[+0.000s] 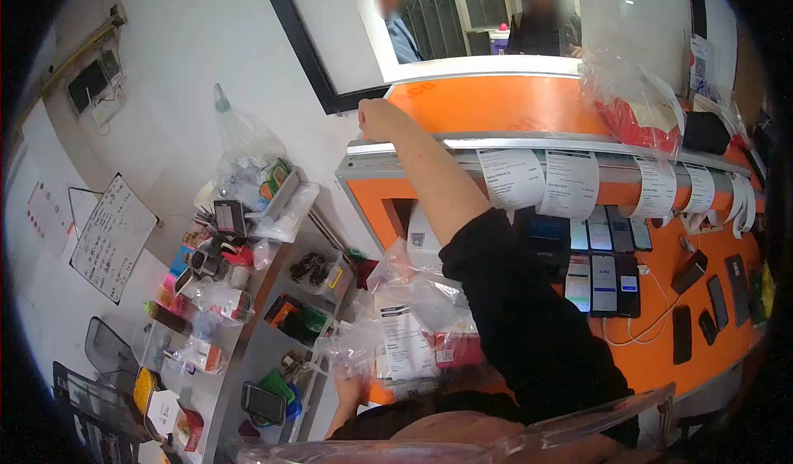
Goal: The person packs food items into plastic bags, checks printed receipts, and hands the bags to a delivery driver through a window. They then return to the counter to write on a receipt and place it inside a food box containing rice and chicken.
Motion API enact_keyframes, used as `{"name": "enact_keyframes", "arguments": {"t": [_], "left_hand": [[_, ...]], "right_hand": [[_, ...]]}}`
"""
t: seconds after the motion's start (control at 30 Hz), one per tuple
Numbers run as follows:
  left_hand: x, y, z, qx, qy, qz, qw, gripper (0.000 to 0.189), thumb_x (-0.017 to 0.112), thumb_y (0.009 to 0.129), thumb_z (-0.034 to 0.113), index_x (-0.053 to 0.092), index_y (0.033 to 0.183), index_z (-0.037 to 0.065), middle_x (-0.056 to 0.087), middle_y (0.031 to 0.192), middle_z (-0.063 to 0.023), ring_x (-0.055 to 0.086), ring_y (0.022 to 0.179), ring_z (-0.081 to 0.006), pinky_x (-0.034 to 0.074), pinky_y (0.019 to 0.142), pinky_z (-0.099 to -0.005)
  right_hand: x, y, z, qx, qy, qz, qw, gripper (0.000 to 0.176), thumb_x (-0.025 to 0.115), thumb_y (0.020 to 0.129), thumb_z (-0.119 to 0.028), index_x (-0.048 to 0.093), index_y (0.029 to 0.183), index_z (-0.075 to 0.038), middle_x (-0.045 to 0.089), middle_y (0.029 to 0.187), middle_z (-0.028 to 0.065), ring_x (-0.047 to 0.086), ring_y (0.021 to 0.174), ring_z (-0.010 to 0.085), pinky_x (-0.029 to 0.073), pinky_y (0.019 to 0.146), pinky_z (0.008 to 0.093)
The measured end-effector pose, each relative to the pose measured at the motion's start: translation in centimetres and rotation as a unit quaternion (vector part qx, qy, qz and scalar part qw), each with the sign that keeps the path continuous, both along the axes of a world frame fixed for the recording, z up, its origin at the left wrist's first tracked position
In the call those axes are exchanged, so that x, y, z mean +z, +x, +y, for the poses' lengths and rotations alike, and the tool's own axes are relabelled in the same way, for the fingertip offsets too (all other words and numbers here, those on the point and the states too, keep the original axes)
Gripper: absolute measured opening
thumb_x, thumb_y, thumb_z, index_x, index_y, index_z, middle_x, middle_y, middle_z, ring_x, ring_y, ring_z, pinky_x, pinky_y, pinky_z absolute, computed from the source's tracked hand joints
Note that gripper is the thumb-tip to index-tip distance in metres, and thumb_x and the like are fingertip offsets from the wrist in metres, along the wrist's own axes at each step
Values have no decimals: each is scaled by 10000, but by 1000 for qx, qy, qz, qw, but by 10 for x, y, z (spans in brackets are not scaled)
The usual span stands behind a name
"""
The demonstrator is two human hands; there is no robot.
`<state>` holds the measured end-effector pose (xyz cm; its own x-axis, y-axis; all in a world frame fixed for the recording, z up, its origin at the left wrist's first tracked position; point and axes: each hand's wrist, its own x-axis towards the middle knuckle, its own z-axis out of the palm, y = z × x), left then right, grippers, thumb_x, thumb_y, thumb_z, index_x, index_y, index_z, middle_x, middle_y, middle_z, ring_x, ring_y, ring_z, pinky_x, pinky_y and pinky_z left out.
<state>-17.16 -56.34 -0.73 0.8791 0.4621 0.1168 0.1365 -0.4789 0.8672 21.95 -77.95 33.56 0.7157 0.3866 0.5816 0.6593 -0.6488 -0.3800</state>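
My right hand (382,120) reaches out over the left end of the raised orange ledge (487,105), below the window frame. Its fingers are curled closed, and what they hold, if anything, is hidden. Low in the view, my left hand (350,388) grips the left side of a clear plastic bag (351,344). A printed receipt (405,342) shows on the bag, with a red and white package (457,350) beside it. My black-sleeved right arm covers part of the bag's right side.
Receipts (572,183) hang from the ledge above several phones (604,282) on the orange desk. Another filled bag (636,121) sits on the ledge at right. Two people stand beyond the window. A cluttered shelf (256,307) and a whiteboard (113,237) are at left.
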Motion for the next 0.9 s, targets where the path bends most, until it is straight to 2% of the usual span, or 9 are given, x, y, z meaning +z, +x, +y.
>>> {"name": "enact_keyframes", "arguments": {"t": [0.1, 0.37, 0.47, 0.53, 0.6, 0.63, 0.73, 0.83, 0.9], "left_hand": [[-59, 6, 32, 4, 12, -32, 999, 355, 558, 750, 115, 561, 1082, -10, 535, 1099, -213, 492, 1046, -362, 382, 911, -407], [-42, 5, 23, -20, -11, -24, 999, 379, 591, 730, 85, 543, 1088, -26, 508, 1125, -218, 489, 1026, -370, 397, 880, -398], [-15, 4, 8, -4, 50, -35, 998, 346, 584, 748, 97, 546, 1069, -27, 513, 1101, -221, 499, 1007, -370, 408, 864, -403], [-17, 3, 6, 7, 104, -54, 993, 313, 575, 762, 108, 548, 1042, -28, 520, 1069, -219, 506, 992, -369, 414, 856, -409], [-44, 5, 18, 15, 144, -85, 986, 281, 566, 774, 121, 548, 1011, -29, 528, 1031, -214, 513, 976, -369, 418, 851, -414], [-46, 1, 20, 7, 130, -68, 989, 278, 568, 773, 127, 548, 1003, -29, 528, 1026, -212, 513, 973, -369, 419, 850, -415], [-21, 4, 12, -14, 133, -44, 990, 261, 569, 769, 139, 563, 968, -30, 525, 1022, -211, 512, 956, -372, 424, 843, -413], [-48, 6, 21, -2, 66, -62, 996, 238, 569, 760, 126, 586, 948, -19, 531, 1008, -215, 511, 954, -376, 428, 841, -410], [-56, 6, 24, -1, 14, -41, 999, 235, 572, 755, 127, 596, 945, -9, 533, 1012, -214, 511, 963, -375, 428, 846, -408]], "right_hand": [[0, 0, 0, 5, -38, -21, 999, 129, 591, 782, -156, 591, 839, -40, 633, 841, 154, 607, 840, 312, 473, 743, 401], [2, -4, 0, 38, 25, 59, 997, 179, 571, 820, -201, 581, 881, -33, 635, 849, 162, 610, 855, 290, 471, 741, 393], [1, -3, -3, 31, 11, -29, 999, 188, 553, 830, -198, 561, 885, -19, 626, 847, 171, 613, 800, 284, 474, 721, 377], [-10, 42, -2, -48, -33, -185, 981, 261, 503, 874, -262, 550, 877, -6, 618, 831, 174, 609, 782, 289, 476, 701, 396], [-9, 68, -2, -72, 157, -56, 983, 376, 420, 918, -353, 535, 889, 5, 606, 808, 171, 598, 782, 298, 479, 676, 430], [-5, 64, -5, -30, 299, 99, 949, 431, 373, 930, -390, 523, 908, 13, 599, 812, 178, 591, 805, 309, 483, 676, 452], [7, 33, -20, 68, 623, 357, 692, 558, 254, 950, -461, 483, 966, 48, 574, 869, 220, 569, 897, 351, 498, 710, 511], [18, 6, -26, 146, 668, 426, 592, 561, 249, 957, -437, 436, 1005, 90, 517, 987, 293, 546, 961, 399, 490, 824, 522], [23, -5, -27, 152, 669, 427, 589, 580, 247, 958, -436, 422, 1017, 114, 478, 1042, 319, 529, 992, 422, 467, 874, 529]]}}
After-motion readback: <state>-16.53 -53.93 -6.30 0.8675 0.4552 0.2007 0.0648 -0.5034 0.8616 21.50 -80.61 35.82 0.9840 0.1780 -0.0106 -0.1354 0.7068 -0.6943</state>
